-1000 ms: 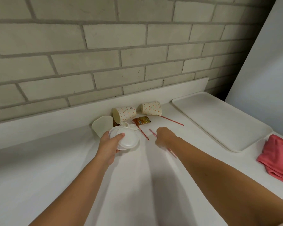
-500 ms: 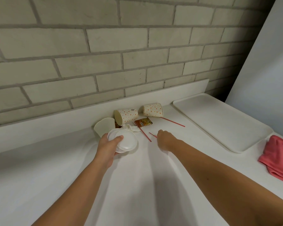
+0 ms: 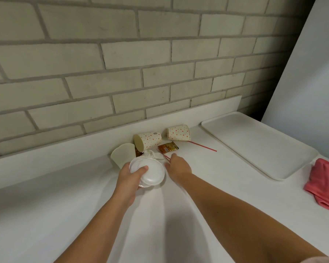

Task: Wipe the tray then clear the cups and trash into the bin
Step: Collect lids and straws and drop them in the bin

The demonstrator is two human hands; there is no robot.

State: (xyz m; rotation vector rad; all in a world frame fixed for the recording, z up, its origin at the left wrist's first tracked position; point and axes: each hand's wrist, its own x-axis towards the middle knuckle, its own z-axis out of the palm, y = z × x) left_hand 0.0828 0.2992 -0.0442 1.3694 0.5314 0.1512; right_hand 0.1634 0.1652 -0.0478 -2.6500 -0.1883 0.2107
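Dotted paper cups [image 3: 147, 141] lie tipped over at 12 o'clock, the tray [image 3: 254, 141] at 2 o'clock. The left hand [image 3: 128, 177] grips white lids [image 3: 152, 174]. The right hand [image 3: 179, 167] is at a red stick [image 3: 166, 157]; I cannot tell if it holds it.

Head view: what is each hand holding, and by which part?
Left hand grips the white lids at their near-left rim, thumb on top. Right hand: cannot tell; underside hidden.

1. Orange dots on cream are shown by the two spotted paper cups [image 3: 150, 139].
2. The plain paper cup [image 3: 123, 154] is coloured cream.
3. White is seen on the round plastic lids [image 3: 152, 174], the flat rectangular tray [image 3: 254, 141] and the countertop [image 3: 65, 205].
4. The thin straw [image 3: 203, 146] is coloured red, the crumpled cloth [image 3: 323, 185] pinkish red.
5. The small foil sachet [image 3: 168, 147] is printed brown and orange.
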